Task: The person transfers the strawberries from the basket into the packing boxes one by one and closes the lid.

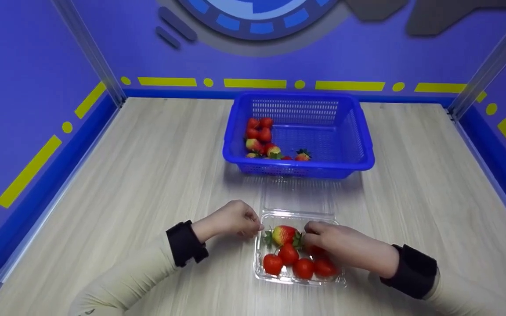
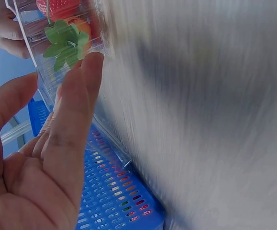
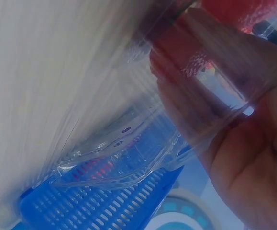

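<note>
A clear plastic clamshell box (image 1: 257,259) lies on the table with its lid (image 1: 299,197) folded back. Inside are several red strawberries (image 1: 303,268) and a larger red-and-yellow strawberry (image 1: 284,235) with green leaves. My right hand (image 1: 345,245) reaches into the box's right side, fingers bent around a red strawberry (image 3: 174,55), partly hidden and seen through the clear wall in the right wrist view. My left hand (image 1: 235,219) is by the box's left edge, holding nothing. In the left wrist view its fingers (image 2: 71,120) extend near a leafy strawberry top (image 2: 66,43).
Behind the box stands a blue plastic basket (image 1: 297,166) with slotted walls. Several more strawberries (image 1: 265,134) lie in its left and front part. The lid reaches close to the basket's front. Blue panels (image 1: 24,87) border the wooden table (image 1: 169,145).
</note>
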`<state>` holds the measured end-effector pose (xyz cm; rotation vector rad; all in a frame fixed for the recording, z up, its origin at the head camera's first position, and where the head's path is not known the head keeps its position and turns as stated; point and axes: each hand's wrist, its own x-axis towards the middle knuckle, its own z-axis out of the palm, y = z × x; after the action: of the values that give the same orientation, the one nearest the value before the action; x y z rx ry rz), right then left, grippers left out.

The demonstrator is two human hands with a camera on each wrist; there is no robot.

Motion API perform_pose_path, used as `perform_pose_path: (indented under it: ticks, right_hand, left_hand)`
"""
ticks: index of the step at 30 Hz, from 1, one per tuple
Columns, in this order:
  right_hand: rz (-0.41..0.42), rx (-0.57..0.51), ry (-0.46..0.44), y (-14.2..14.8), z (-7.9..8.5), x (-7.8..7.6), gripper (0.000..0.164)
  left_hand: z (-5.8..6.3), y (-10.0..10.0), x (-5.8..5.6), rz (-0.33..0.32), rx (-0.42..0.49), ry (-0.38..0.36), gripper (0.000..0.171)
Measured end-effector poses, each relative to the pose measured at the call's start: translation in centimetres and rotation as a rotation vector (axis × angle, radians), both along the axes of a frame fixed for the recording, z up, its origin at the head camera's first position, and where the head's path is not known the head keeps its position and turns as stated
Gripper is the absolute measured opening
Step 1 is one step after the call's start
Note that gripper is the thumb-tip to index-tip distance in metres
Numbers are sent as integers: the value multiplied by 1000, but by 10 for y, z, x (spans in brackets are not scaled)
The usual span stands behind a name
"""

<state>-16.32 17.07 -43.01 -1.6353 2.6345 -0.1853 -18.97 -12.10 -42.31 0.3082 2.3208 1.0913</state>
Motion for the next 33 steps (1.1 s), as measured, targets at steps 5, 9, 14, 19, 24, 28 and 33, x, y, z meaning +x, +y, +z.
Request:
perform_pose_path:
  ticks: [5, 9, 14, 19, 24, 28, 33]
  right_hand:
    - [-5, 8, 8, 0, 4, 1, 39]
    - [-14, 13, 10, 1, 7, 2, 39]
    - [-16, 29, 17, 1, 9, 3, 36]
    - [-21, 16, 33, 2, 14, 3, 36]
    - [-48, 11, -20, 5, 31, 3, 38]
    - [-69, 5, -94, 11, 56, -1, 40]
    - [-37, -143, -80, 23, 96, -17, 39]
  left_hand:
    - [1, -1, 2, -22, -15, 36, 17]
    - [0, -1, 4, -36, -25, 68, 21]
    - [0, -1, 7, -45, -26, 104, 22]
    - [1, -1, 9, -70, -65, 186, 23]
    - [9, -7, 8, -93, -92, 281, 33]
    - [28, -18, 7, -119, -75, 297, 40]
    - [78, -32, -1, -128, -39, 359, 44]
